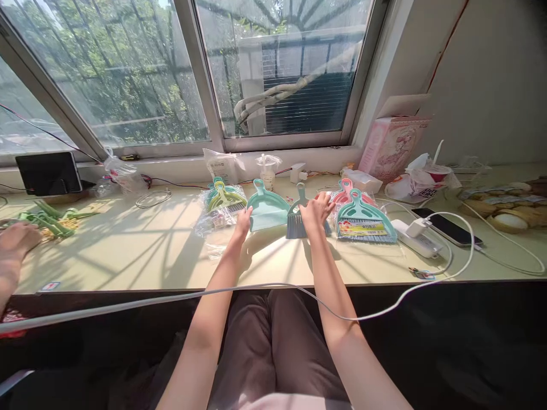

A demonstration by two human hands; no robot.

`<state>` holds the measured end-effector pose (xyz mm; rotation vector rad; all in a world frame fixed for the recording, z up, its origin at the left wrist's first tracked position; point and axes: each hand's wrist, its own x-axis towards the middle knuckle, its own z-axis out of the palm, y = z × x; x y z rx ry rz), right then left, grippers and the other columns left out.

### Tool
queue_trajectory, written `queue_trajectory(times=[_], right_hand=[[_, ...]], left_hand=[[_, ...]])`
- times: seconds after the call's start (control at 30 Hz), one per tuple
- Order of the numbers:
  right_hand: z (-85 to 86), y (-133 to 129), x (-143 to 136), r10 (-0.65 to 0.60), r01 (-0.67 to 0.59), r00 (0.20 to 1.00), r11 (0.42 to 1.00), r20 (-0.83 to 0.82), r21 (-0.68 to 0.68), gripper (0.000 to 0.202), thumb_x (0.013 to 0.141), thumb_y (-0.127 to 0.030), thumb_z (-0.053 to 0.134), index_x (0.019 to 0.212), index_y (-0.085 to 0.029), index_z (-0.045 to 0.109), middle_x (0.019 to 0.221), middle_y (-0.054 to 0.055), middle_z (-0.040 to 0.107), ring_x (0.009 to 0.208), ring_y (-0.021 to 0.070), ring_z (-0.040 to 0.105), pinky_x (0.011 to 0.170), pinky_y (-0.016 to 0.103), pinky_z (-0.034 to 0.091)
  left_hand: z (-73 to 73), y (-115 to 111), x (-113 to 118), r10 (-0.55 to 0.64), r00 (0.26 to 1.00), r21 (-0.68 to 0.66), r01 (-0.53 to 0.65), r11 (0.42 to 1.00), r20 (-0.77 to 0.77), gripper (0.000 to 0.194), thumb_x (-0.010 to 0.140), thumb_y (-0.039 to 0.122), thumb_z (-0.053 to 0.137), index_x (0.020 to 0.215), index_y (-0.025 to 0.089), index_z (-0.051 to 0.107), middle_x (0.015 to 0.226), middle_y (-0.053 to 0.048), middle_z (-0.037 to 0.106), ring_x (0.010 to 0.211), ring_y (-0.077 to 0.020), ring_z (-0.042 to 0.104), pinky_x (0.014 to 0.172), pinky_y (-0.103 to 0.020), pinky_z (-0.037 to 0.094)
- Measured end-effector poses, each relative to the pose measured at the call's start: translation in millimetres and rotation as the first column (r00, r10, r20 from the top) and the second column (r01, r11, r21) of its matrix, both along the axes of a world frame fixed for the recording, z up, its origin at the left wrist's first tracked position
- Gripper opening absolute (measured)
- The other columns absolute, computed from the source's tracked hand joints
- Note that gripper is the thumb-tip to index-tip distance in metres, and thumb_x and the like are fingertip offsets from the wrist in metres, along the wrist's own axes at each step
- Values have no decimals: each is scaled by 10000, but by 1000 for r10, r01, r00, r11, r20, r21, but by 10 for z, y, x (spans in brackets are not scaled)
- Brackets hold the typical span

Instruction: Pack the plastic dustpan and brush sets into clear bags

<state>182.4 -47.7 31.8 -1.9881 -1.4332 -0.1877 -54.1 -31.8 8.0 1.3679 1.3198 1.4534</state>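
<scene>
My left hand (243,222) pinches the left edge of a light teal dustpan (269,210), its handle pointing to the window. Just to the right, my right hand (315,212) grips a small hand brush (294,224) with dark blue bristles and a grey-green handle. Part of the brush is hidden under that hand. A wrapped teal dustpan-and-brush set (363,219) with a yellow label lies right of it, overlapping a pink set (345,191). Left of my left hand rests a green set (224,199) in clear plastic.
A white cable (273,285) crosses in front of my forearms. A power strip (416,239) and a phone (447,226) lie on the right. Another person's hand (17,242) is at the far left beside green stalks (51,218). A cup (267,171) stands near the window.
</scene>
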Motion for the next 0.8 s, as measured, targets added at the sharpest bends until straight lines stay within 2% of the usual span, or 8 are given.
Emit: queue_trajectory(times=[0.1,0.2,0.3,0.4,0.47,0.53,0.63,0.8], right_hand=[[-26,16,3,14,-11,999,994,31,-105,286,947,-329,661,1028,-116,833,1417,256,620,1349,403,479,1130,568,335],[-23,15,-7,44,-46,999,986,-15,-159,278,955,-347,667,1035,-136,828,1284,238,712,1297,381,567,1172,565,312],[33,-3,-39,149,-158,986,979,-76,-130,255,954,-403,695,961,-172,806,1228,183,741,1205,329,632,1178,531,322],[110,-32,-86,330,-342,936,934,-122,-100,290,969,-466,691,900,-200,782,1258,134,743,1191,296,652,1133,464,385],[141,-52,-107,389,-413,907,897,-163,-158,314,984,-490,677,906,-207,789,1215,115,767,1141,285,682,1073,418,430],[142,-66,-106,364,-398,916,875,-170,-274,315,987,-482,682,928,-198,806,1141,125,794,1106,292,706,1034,396,442],[97,-66,-68,244,-254,967,862,-80,-439,282,978,-415,709,991,-158,825,1113,187,808,1157,328,709,1044,411,422],[10,-40,5,156,-138,988,870,-2,-473,336,1036,-388,656,1138,-109,812,1179,244,793,1205,353,706,1089,471,391]], left_hand=[[-9,13,2,45,980,-88,-63,994,-192,283,927,309,599,666,232,521,713,-35,609,818,-238,639,900,-388,543],[-54,39,-39,64,939,-44,-84,995,-339,254,897,256,587,659,251,499,694,-42,589,821,-257,620,930,-421,540],[-104,66,-134,87,932,19,-85,996,-352,66,886,215,561,834,247,586,798,-69,661,919,-291,651,989,-459,538],[-122,67,-236,121,907,-13,-138,990,-404,173,889,150,555,1025,226,630,918,-107,718,985,-324,699,993,-462,537],[-111,50,-271,127,864,-27,-160,987,-486,250,888,114,555,1097,204,659,1001,-139,749,1030,-341,720,999,-451,532],[-83,22,-268,136,808,-10,-172,985,-573,282,899,102,537,1118,183,696,1093,-176,770,1103,-356,724,1035,-448,517],[-28,-26,-213,150,728,8,-196,981,-669,284,968,131,475,1067,154,740,1162,-217,780,1176,-357,717,1092,-440,492],[39,-107,-128,236,628,76,-271,959,-741,342,1085,253,428,1092,131,747,1207,-235,754,1199,-342,688,1112,-448,481]])
